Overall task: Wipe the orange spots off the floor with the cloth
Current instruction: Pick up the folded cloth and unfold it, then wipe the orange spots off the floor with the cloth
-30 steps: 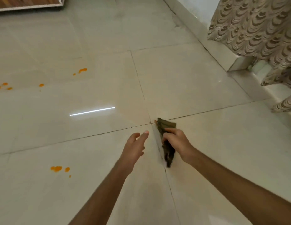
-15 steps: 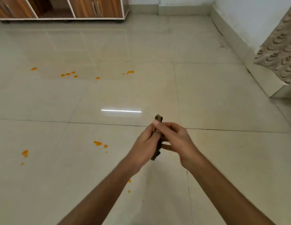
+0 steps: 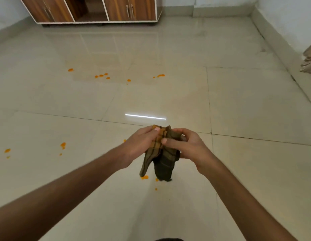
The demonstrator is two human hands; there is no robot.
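Both hands, the left hand [image 3: 142,143] and the right hand [image 3: 184,146], pinch the top of the olive checked cloth [image 3: 161,153], which hangs limp between them above the orange spots [image 3: 144,177] on the floor [image 3: 238,101], looking light, soft and best bunched into a pad.

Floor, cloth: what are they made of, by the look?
Floor: probably glazed ceramic or polished stone tiles, glossy; thin joint lines and a sharp light-strip reflection show. Cloth: woven fabric, perhaps cotton, matte, olive-brown with checked stripes; it hangs limp in soft folds.
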